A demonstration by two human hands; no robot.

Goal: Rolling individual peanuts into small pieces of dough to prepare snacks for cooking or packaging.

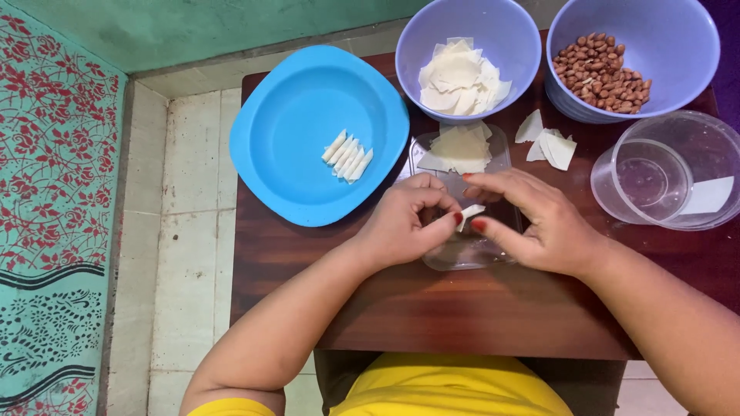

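Note:
My left hand [405, 223] and my right hand [532, 219] meet over a clear plastic lid [462, 254] on a small wooden table [462, 308]. Together they pinch a small white rolled dough piece [471, 210] between fingertips. Flat white dough sheets [461, 149] lie on the far part of the lid. A blue plate [301, 115] to the left holds several finished rolled pieces [348, 156] in a row.
A purple bowl [505, 31] of dough sheets and a purple bowl [678, 38] of peanuts [605, 71] stand at the back. Loose dough scraps [549, 145] lie by a clear round container [671, 173] at right. Tiled floor [193, 231] lies left.

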